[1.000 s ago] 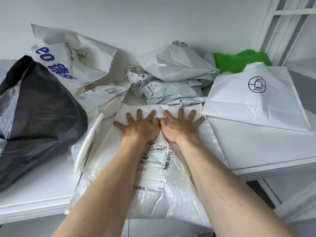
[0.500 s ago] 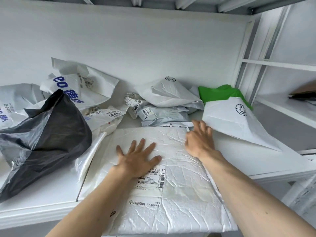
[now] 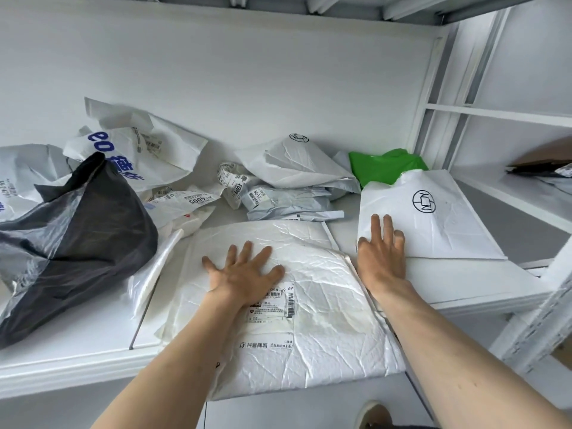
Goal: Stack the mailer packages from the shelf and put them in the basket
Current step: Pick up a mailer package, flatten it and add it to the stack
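On white shelf [image 3: 77, 339], crinkled padded mailer [image 3: 325, 305], flat left hand [image 3: 244, 274] pressing

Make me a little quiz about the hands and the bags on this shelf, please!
1. True or false: the left hand lies flat on the big white mailer.
2. Which bag does the right hand touch? A) black bag B) green bag C) white mailer with a round logo
3. Fill in: the big white mailer hangs over the shelf's front ____.

Key: 1 true; 2 C; 3 edge.
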The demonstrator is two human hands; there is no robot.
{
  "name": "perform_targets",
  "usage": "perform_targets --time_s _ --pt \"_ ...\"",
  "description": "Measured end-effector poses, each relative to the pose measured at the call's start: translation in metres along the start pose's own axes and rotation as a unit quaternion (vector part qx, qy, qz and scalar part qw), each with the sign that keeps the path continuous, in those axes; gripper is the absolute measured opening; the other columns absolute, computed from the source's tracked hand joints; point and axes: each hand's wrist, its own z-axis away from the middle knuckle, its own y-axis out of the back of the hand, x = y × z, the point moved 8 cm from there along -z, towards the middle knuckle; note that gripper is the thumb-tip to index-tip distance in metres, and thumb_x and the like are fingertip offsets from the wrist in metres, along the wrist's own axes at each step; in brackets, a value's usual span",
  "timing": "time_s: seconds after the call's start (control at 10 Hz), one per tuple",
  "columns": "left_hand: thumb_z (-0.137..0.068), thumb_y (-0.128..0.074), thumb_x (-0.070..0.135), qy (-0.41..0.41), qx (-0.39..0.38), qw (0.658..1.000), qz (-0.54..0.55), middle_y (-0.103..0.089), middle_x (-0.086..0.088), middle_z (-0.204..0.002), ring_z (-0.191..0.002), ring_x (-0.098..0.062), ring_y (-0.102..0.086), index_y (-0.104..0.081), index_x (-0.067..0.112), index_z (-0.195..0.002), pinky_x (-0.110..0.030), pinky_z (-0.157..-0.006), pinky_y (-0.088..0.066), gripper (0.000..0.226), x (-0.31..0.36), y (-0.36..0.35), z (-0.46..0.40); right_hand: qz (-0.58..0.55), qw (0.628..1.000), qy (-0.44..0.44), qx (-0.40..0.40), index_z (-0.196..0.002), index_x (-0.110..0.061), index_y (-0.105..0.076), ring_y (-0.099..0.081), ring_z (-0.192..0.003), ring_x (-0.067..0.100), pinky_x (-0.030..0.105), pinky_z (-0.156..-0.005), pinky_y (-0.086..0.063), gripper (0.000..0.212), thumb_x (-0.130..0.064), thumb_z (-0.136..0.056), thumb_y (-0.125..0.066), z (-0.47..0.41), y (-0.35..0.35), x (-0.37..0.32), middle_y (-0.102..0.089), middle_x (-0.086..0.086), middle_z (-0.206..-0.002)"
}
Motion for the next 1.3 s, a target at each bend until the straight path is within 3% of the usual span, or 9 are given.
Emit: perform_targets --time_s 0.1,0.3,0.4,0.5,0.6,0.8,1.1,1.2,1.3 --pt "-0.081 -0.011 0.084 -0.005 0.003 1.0 0.003 0.011 0.012 -0.162 -0.149 -0.019 0.012 -0.001 0.054 -0.148 -0.073 -0.105 0.01 0.074 0.0 0.0 0.001 -0.009 1.0 0.009 0.012 -0.129 -0.022 -0.056 -0.005 -0.147 0.034 0.046 -0.116 -0.015 0.04 -0.008 -0.093 -0.043 -0.003 -0.004 0.001 -0.019 0.012 -0.157" --pt "-0.082 -0.01 0.084 -0.006 0.002 1.0 0.0 0.012 0.012 -0.162 -0.149 -0.02 0.012 0.0 0.054 -0.148 -0.074 -0.104 0.009 0.073 0.0 0.001 0.0 -0.033 0.998 -0.03 -0.045 -0.125 -0.03 -0.061 0.013 -0.145 0.049 0.055 -0.119 0.004 0.041 -0.008 -0.096 -0.041 -0.001 -0.012 0.008 0.011 0.023 -0.16" --pt "-0.082 -0.011 0.083 -0.009 -0.004 1.0 0.001 0.012 0.012 -0.162 -0.149 -0.019 0.012 0.0 0.054 -0.148 -0.074 -0.105 0.009 0.072 0.0 0.0 0.0 -0.102 0.986 -0.057 -0.116 -0.141 -0.029 -0.049 -0.005 -0.145 0.041 0.05 -0.119 -0.009 0.044 -0.016 -0.102 -0.031 0.007 -0.028 0.009 -0.001 0.021 -0.16" --pt "-0.083 -0.011 0.082 -0.013 -0.001 1.0 -0.003 0.011 0.013 -0.162 -0.15 -0.018 0.011 -0.002 0.054 -0.148 -0.073 -0.105 0.008 0.071 -0.001 0.001 0.002 -0.095 0.99 -0.037 -0.102 -0.142 -0.033 -0.045 -0.033 -0.134 0.034 0.044 -0.112 -0.024 0.048 -0.015 -0.099 -0.035 0.008 -0.032 0.012 -0.038 0.016 -0.144" --pt "-0.083 -0.011 0.082 -0.016 -0.001 1.0 -0.002 0.01 0.014 -0.162 -0.15 -0.018 0.01 -0.003 0.054 -0.147 -0.073 -0.106 0.008 0.071 -0.002 0.0 0.003 -0.072 0.995 -0.035 -0.065 -0.135 -0.028 -0.043 -0.051 -0.117 0.031 0.047 -0.103 -0.034 0.035 -0.028 -0.101 -0.036 0.006 -0.024 0.012 -0.055 0.011 -0.126" --pt "-0.084 -0.012 0.081 -0.021 -0.004 1.0 -0.005 0.01 0.013 -0.162 -0.15 -0.018 0.01 -0.002 0.054 -0.148 -0.072 -0.107 0.007 0.07 -0.003 0.001 0.009 -0.039 0.997 -0.035 -0.053 -0.129 -0.008 -0.037 -0.059 -0.112 0.031 0.036 -0.082 -0.043 0.036 -0.001 -0.094 -0.04 0.0 -0.006 0.01 -0.06 0.013 -0.123" --pt "-0.085 -0.011 0.081 -0.021 -0.005 1.0 -0.005 0.011 0.012 -0.162 -0.15 -0.018 0.01 0.0 0.053 -0.148 -0.071 -0.107 0.008 0.07 -0.003 0.001 0.011 0.041 0.997 0.029 -0.054 -0.122 -0.017 -0.06 -0.06 -0.114 0.025 0.03 -0.085 -0.045 0.033 -0.006 -0.095 -0.044 -0.003 0.003 0.009 -0.062 0.006 -0.122" --pt "-0.085 -0.011 0.081 -0.021 -0.005 1.0 -0.005 0.011 0.012 -0.162 -0.15 -0.018 0.009 0.0 0.054 -0.148 -0.071 -0.107 0.008 0.07 -0.005 0.003 0.011 0.03 0.998 0.029 -0.047 -0.119 -0.016 -0.061 -0.06 -0.112 0.026 0.03 -0.082 -0.043 0.028 -0.028 -0.103 -0.043 -0.005 0.004 0.01 -0.063 0.006 -0.12" --pt "-0.084 -0.011 0.081 -0.024 -0.002 1.0 -0.004 0.01 0.012 -0.162 -0.15 -0.018 0.009 -0.001 0.054 -0.148 -0.071 -0.107 0.008 0.07 -0.004 0.002 0.011 0.046 0.998 0.027 -0.042 -0.12 -0.015 -0.061 -0.06 -0.113 0.025 0.03 -0.083 -0.043 0.026 -0.018 -0.1 -0.044 -0.004 0.004 0.006 -0.063 0.005 -0.122"
